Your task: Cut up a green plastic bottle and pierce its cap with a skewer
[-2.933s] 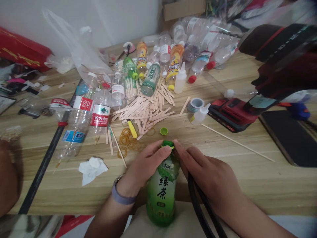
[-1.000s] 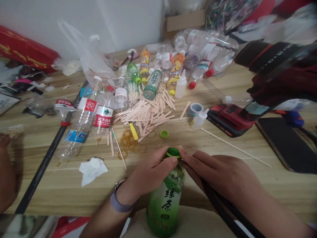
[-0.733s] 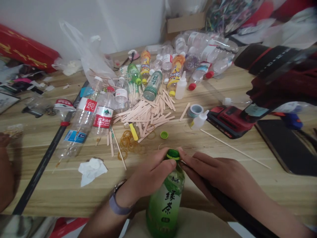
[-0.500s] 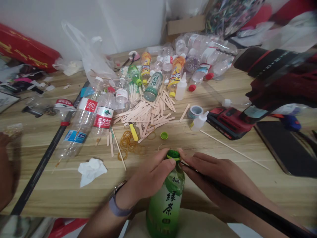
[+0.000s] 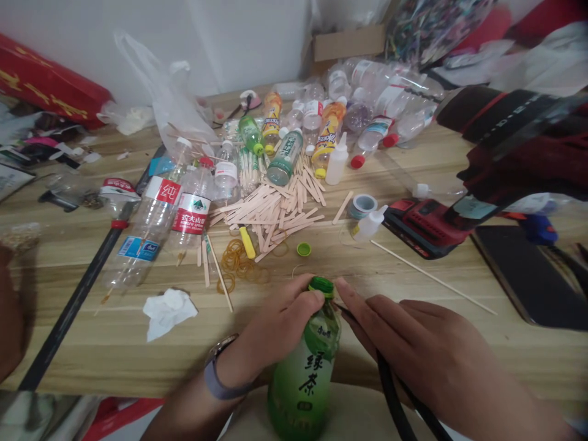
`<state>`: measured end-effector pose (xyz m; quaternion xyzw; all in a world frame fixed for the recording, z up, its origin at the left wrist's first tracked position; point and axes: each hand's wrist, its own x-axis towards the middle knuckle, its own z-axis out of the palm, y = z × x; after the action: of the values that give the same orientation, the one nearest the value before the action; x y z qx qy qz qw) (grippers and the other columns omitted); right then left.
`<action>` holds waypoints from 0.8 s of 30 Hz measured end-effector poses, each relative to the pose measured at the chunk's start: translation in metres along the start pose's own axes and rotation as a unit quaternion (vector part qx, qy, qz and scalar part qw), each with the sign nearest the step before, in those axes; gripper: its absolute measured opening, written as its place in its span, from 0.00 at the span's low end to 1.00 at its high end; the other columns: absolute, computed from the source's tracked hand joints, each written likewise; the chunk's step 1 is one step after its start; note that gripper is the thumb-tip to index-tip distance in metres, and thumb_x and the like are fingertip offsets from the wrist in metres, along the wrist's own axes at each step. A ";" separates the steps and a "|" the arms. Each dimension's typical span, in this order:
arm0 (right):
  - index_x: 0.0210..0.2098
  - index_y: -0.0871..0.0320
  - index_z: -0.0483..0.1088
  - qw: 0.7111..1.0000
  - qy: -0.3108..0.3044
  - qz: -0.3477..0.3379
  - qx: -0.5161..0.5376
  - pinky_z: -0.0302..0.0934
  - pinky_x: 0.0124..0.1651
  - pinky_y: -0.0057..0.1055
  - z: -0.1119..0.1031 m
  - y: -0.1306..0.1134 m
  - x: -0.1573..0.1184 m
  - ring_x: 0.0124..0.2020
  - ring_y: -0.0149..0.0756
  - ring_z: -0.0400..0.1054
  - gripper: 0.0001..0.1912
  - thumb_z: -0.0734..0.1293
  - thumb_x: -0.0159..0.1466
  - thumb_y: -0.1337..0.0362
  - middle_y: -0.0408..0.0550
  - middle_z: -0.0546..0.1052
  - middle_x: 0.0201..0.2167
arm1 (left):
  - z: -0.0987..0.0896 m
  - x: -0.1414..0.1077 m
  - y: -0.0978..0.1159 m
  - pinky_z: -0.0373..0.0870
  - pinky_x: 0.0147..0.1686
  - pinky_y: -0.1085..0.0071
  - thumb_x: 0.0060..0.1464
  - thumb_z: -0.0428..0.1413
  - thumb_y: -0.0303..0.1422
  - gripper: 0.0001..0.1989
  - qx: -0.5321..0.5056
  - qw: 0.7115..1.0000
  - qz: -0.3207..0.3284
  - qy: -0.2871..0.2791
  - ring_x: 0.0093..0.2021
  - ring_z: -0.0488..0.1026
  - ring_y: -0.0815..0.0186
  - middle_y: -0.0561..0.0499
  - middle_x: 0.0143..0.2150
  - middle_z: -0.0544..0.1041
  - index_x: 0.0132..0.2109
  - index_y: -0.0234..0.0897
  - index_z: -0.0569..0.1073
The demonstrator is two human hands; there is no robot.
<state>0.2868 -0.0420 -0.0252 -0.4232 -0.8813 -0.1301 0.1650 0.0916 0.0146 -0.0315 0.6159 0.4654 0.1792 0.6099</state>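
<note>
A green tea bottle [image 5: 305,380] stands upright, its open neck toward me. My left hand [image 5: 280,318] is closed round the bottle's neck, its thumb just below the rim. My right hand [image 5: 404,331] is at the neck's right side, its index fingertip close to the rim. Its fingers are closed on a long, thin black strip [image 5: 390,392], which passes under the hand; the near part appears as two dark bands running down to the bottom edge. The strip's kind is not clear. On the table beyond the bottle lies a small green cap [image 5: 304,249].
Wooden craft sticks [image 5: 271,214] and rubber bands [image 5: 239,263] lie ahead. A cordless drill [image 5: 441,226] and a dark phone-like slab [image 5: 528,275] are at the right. Plastic bottles [image 5: 151,220] and crumpled tissue [image 5: 169,312] lie left. Another person's arm [image 5: 10,318] shows at the left edge.
The black strip has swung from pointing toward the lower right to hanging more steeply down. My right hand has turned so its back shows more. My left hand stays on the bottle neck.
</note>
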 end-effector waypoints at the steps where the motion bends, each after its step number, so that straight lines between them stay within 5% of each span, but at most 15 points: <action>1: 0.56 0.72 0.61 1.000 0.001 -0.001 0.000 0.58 0.22 0.31 0.000 0.000 0.001 0.20 0.30 0.65 0.22 0.51 0.66 0.81 0.43 0.73 0.28 | 0.000 0.000 0.000 0.68 0.41 0.65 0.60 0.48 0.37 0.12 0.001 1.000 -0.002 0.001 0.42 0.73 0.58 0.51 0.36 0.78 0.36 0.41 0.75; 17: 0.56 0.71 0.61 1.000 -0.004 -0.011 -0.008 0.54 0.21 0.33 -0.003 0.004 0.005 0.18 0.31 0.61 0.25 0.51 0.61 0.83 0.41 0.72 0.25 | -0.001 0.003 -0.001 0.69 0.42 0.65 0.62 0.48 0.37 0.11 0.003 0.999 0.014 -0.035 0.43 0.74 0.60 0.52 0.37 0.78 0.39 0.39 0.74; 24: 0.56 0.71 0.61 0.999 -0.023 -0.023 0.009 0.59 0.21 0.32 -0.005 0.006 0.001 0.19 0.32 0.66 0.26 0.51 0.60 0.83 0.43 0.74 0.28 | -0.003 0.001 0.005 0.70 0.46 0.63 0.63 0.48 0.37 0.12 0.022 0.998 0.022 -0.062 0.45 0.74 0.59 0.50 0.42 0.80 0.44 0.40 0.75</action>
<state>0.2919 -0.0392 -0.0193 -0.4041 -0.8955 -0.1160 0.1459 0.0913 0.0179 -0.0262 0.6490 0.4167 0.1441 0.6200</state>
